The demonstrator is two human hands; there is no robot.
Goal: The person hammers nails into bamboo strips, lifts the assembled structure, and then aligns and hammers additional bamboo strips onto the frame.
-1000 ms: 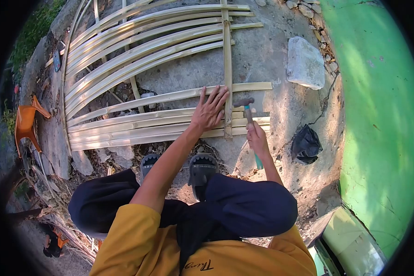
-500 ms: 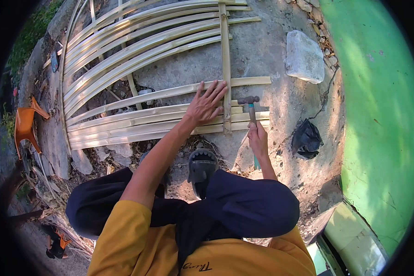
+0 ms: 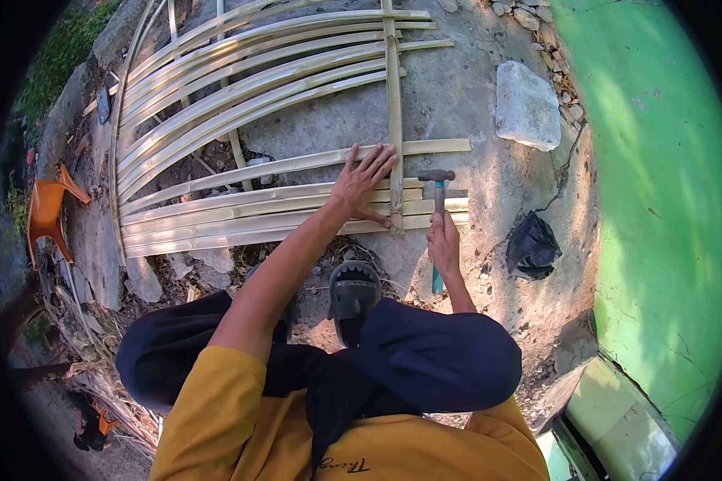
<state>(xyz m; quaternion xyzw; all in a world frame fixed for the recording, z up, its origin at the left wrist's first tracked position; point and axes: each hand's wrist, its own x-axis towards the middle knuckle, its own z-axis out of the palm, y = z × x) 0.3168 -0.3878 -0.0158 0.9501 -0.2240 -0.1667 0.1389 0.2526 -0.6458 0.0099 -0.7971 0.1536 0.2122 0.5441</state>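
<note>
Pale bamboo slats [image 3: 297, 165] lie side by side across a lattice frame on the ground. An upright bamboo crosspiece [image 3: 394, 104] runs over them near their right ends. My left hand [image 3: 363, 186] rests on the lower slats with fingers spread; its fingertips reach the crosspiece and its thumb points toward the crosspiece's lower end. Just right of that, my right hand [image 3: 444, 244] is wrapped round the handle of a hammer [image 3: 438, 176]. The hammer's metal head points away from me, above the right ends of the lower slats.
A whitish block [image 3: 528, 106] and a black plastic bag [image 3: 533, 247] lie on the concrete at right, beside a green surface [image 3: 658, 200]. An orange plastic chair [image 3: 46, 212] is at far left. My sandalled foot [image 3: 353, 293] is close below the slats.
My left thumb has spread out downward toward the crosspiece's lower end. The hammer, still in my right hand, has turned a little more upright. The camera view has shifted slightly.
</note>
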